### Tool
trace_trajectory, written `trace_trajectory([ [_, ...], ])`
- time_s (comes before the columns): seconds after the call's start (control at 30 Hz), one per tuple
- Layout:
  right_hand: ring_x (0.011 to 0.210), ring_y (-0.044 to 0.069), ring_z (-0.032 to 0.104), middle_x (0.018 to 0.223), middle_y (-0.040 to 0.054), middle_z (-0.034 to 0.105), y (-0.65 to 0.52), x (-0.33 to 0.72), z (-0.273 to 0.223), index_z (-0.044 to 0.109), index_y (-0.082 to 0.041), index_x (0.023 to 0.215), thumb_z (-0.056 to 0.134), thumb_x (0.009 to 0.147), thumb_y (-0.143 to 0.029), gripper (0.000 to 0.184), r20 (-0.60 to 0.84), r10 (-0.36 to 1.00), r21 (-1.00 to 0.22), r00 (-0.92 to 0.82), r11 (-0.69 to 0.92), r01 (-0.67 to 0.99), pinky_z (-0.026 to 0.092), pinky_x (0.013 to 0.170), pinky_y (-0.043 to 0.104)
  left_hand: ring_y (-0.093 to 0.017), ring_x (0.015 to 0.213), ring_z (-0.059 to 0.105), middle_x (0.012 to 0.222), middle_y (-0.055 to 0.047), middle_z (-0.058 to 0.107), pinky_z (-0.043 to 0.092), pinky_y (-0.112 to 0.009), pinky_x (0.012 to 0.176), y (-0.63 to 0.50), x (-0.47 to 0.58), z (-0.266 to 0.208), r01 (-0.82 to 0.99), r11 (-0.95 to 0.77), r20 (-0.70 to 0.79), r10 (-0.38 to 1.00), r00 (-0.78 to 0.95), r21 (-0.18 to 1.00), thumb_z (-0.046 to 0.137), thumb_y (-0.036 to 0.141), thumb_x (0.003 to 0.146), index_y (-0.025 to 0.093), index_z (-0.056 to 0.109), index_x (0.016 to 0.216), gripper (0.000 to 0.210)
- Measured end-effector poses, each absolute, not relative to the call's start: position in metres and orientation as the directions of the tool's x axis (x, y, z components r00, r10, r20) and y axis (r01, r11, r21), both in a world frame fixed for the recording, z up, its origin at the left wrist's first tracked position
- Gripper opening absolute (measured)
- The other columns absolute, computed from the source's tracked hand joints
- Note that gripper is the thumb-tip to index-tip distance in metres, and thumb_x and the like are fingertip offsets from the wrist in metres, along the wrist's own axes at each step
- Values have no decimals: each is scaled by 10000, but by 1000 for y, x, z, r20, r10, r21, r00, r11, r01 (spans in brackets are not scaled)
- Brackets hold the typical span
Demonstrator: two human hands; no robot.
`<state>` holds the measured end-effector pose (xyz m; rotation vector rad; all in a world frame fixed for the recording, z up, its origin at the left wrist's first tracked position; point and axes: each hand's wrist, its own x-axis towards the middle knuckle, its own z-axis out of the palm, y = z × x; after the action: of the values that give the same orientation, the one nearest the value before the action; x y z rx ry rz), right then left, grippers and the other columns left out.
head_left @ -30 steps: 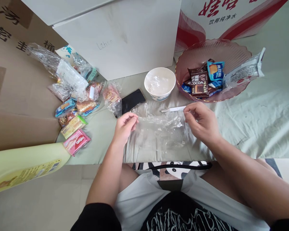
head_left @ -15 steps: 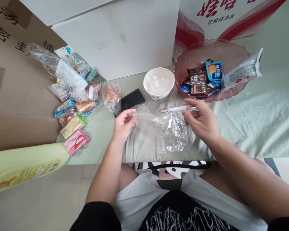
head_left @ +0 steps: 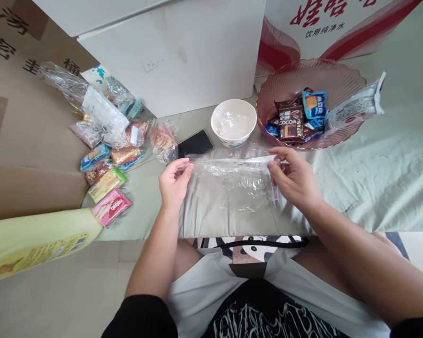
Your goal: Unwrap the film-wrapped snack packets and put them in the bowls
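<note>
A clear plastic bag (head_left: 232,180) is stretched between my two hands, just above the cloth-covered table. My left hand (head_left: 176,180) pinches its left end, thumb against the fingers. At the other end my right hand (head_left: 294,176) is closed on the bag's edge. A thin white stick-like strip (head_left: 262,159) shows behind the film and runs to my right fingertips; whether it lies on the table or is gripped I cannot tell. Beyond the bag stands a white paper bowl (head_left: 233,119) with crumpled clear plastic inside. A black phone (head_left: 196,143) lies behind my left hand.
A pink scalloped bowl (head_left: 348,75) at the right holds several wrapped snacks. More packaged snacks (head_left: 109,159) and clear wrappers are piled at the left, near a pale yellow bottle (head_left: 45,239). White boxes (head_left: 197,61) stand along the back.
My left hand has moved left and slightly down. The plastic bag has gone from hanging loose and bunched to pulled taut between my hands. My right hand stays nearly in place.
</note>
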<state>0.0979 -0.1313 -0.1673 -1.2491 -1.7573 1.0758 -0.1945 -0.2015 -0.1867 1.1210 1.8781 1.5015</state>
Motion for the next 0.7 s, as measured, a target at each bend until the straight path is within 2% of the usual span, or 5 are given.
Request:
trace_trajectory([
  [0.1, 557, 121, 516, 728, -39, 534, -131, 100, -172, 612, -227, 1259, 689, 871, -327, 408, 210, 859, -854, -466, 393, 340, 461, 544, 268, -141, 776, 638, 837, -33, 681, 524, -252, 712, -202, -198, -184, 456, 16, 260, 804, -535, 890, 757, 447, 817, 186, 744, 883, 270],
  [0.17, 595, 129, 523, 706, -26, 524, -130, 100, -173, 690, -236, 1081, 669, 891, -295, 200, 288, 789, -782, -543, 521, 343, 477, 590, 276, -140, 789, 601, 851, -36, 624, 494, -242, 685, -203, -200, -182, 535, -24, 338, 799, -497, 844, 724, 448, 853, 191, 739, 835, 258],
  [0.5, 1012, 288, 692, 882, 60, 696, -140, 107, -152, 615, -273, 754, 633, 914, -361, 184, 642, 675, -581, -363, 737, 345, 517, 944, 506, -244, 1193, 588, 1167, -100, 627, 518, -364, 990, -206, -201, -185, 485, -113, 371, 795, -479, 867, 706, 621, 820, 192, 593, 635, 481],
  [0.63, 493, 142, 630, 573, -45, 609, -144, 113, -141, 586, -250, 925, 536, 1010, -415, 193, 196, 764, -952, -614, 298, 67, 543, 589, 302, -147, 613, 653, 649, -2, 636, 540, -259, 574, -206, -190, -173, 56, -41, 65, 842, -536, 998, 738, 670, 759, 208, 513, 648, 526],
  [0.7, 392, 126, 573, 545, -56, 606, -141, 119, -135, 585, -227, 1101, 540, 980, -591, 386, -67, 538, -994, -840, -110, 9, 460, 437, 244, -79, 343, 449, 455, 71, 491, 348, -193, 351, -206, -186, -166, -81, 80, -110, 858, -502, 994, 772, 664, 727, 215, 475, 647, 544],
])
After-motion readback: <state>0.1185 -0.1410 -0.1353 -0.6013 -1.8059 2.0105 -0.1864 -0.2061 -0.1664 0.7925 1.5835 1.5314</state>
